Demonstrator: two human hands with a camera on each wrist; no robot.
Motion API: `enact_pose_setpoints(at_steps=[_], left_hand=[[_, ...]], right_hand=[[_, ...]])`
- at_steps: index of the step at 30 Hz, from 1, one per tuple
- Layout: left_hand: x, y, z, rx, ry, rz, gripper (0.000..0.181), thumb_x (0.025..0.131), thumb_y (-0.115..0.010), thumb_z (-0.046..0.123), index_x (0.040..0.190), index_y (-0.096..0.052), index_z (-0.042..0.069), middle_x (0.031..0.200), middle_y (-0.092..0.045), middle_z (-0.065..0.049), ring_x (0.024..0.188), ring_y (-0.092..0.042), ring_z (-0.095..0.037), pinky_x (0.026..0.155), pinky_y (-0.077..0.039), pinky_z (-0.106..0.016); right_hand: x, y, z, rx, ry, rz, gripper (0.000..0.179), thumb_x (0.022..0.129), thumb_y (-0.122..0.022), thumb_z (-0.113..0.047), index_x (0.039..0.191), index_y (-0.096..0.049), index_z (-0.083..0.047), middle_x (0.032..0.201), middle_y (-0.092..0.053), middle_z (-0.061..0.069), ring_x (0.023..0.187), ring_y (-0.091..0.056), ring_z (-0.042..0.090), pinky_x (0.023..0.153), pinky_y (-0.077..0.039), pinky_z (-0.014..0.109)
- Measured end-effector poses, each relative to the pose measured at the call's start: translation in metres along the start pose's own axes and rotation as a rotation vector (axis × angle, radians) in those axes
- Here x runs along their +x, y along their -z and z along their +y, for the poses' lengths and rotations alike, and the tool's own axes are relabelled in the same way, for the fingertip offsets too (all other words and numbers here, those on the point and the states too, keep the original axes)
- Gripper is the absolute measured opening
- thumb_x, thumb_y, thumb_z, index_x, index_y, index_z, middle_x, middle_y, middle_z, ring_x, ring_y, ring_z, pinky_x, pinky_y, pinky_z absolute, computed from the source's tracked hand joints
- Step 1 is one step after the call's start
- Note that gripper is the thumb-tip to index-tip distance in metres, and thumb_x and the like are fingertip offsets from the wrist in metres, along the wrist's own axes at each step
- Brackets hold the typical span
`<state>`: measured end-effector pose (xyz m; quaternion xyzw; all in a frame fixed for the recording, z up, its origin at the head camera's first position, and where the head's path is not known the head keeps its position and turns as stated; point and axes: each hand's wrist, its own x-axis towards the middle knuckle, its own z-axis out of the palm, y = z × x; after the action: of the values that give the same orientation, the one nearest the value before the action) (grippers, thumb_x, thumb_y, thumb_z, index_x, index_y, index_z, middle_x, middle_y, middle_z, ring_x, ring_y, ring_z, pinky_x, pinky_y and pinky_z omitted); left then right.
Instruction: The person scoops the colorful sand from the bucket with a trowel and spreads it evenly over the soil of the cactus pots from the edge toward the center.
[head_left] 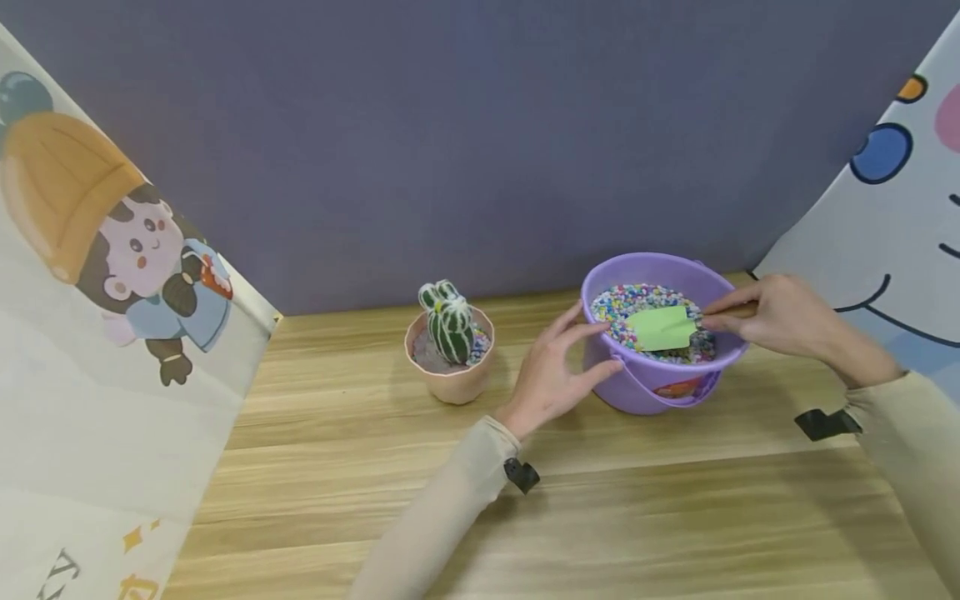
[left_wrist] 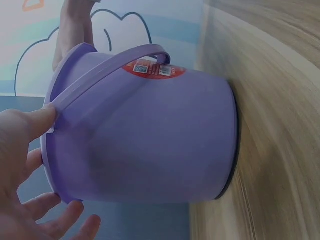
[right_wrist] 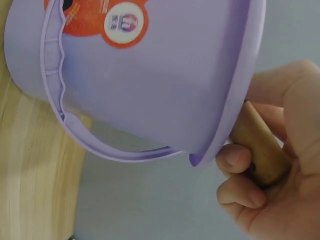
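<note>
A purple bucket (head_left: 637, 387) stands upright on the wooden table, filled with small multicoloured beads (head_left: 637, 300). My left hand (head_left: 551, 371) holds its rim on the left side, the thumb against the outside near the handle joint (left_wrist: 54, 120) and the other fingers spread along the edge. Over the right side of the rim, my right hand (head_left: 783, 317) grips the wooden handle (right_wrist: 257, 145) of a small shovel. Its light green blade (head_left: 662, 328) lies over the beads inside the bucket. The bucket's own handle (left_wrist: 107, 67) hangs down at the front.
Left of the bucket, a pink pot (head_left: 457, 385) holds a green cactus (head_left: 452, 329) and some beads. A dark grey panel (head_left: 465, 150) stands behind the table (head_left: 330, 467). Printed panels with cartoon figures (head_left: 112, 225) flank both sides.
</note>
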<state>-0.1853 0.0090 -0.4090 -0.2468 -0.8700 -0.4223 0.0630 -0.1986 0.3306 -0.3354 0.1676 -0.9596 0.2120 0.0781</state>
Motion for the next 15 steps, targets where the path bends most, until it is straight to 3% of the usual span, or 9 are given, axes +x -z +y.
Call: enact_pose_setpoints(at_steps=[10,15], left_hand=[[-0.0005,0.0004,-0.0004,-0.02,-0.005,-0.01,0.059,0.093,-0.08,0.051,0.146,-0.065,0.031,0.175,-0.034,0.001,0.158,-0.04,-0.032,0.126,-0.037,-0.06],[-0.0001,-0.001,-0.001,-0.029,-0.01,-0.001,0.057,0.092,-0.081,0.05,0.144,-0.066,0.031,0.174,-0.034,0.002,0.157,-0.041,-0.032,0.126,-0.037,-0.06]], right_hand=[[-0.0035,-0.0017,-0.006,0.029,-0.04,-0.006,0.013,0.089,-0.086,-0.016,0.101,-0.086,-0.009,0.091,-0.083,0.011,0.047,-0.04,0.005,0.045,-0.034,0.027],[-0.0047,-0.0044,-0.0103,0.064,-0.052,-0.005,0.015,0.09,-0.086,-0.019,0.102,-0.086,-0.01,0.088,-0.083,0.008,0.048,-0.046,0.005,0.044,-0.034,0.026]])
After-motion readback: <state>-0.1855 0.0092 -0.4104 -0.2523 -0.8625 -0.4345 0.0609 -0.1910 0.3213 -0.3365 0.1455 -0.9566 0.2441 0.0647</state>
